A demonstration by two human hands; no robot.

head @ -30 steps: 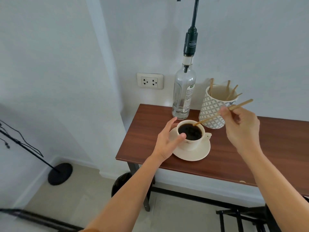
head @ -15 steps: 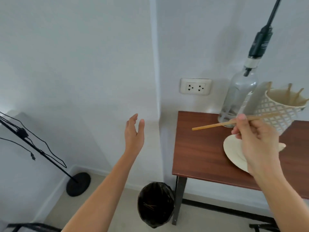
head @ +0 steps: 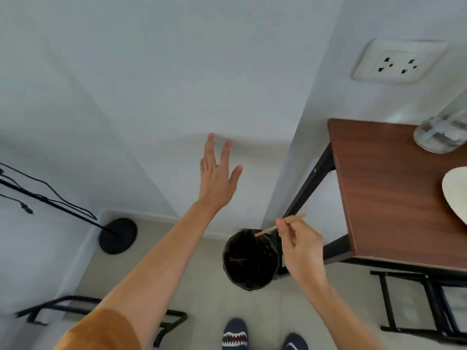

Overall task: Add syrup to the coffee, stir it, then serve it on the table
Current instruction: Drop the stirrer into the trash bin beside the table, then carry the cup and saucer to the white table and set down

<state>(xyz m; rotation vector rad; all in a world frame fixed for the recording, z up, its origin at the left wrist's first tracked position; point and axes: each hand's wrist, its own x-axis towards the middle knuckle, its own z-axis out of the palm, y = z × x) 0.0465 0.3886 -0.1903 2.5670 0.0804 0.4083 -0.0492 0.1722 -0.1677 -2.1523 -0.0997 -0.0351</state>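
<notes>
One thin wooden stir stick (head: 279,225), light, stiff and likely snappable, was pinched near mid-length in the right hand (head: 300,251) above the black-lined bin (head: 250,260); left hand (head: 217,176) spread empty, saucer (head: 456,190) on the surface (head: 389,198).

Two hands (head: 217,178) (head: 302,251), one stirrer (head: 280,225), one bin (head: 250,260) (black-lined), one table (head: 386,193), one saucer (head: 456,193), two slippers (head: 235,333) (head: 294,343).

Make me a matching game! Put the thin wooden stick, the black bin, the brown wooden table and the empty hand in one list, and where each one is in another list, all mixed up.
Things:
1. thin wooden stir stick
2. black bag-lined bin
3. brown wooden table
4. left hand

Places:
A. on the floor beside the table leg
B. spread open in the air
C. pinched in the right hand
D. against the wall, under the socket

Pairs: 1-C, 2-A, 3-D, 4-B
</notes>
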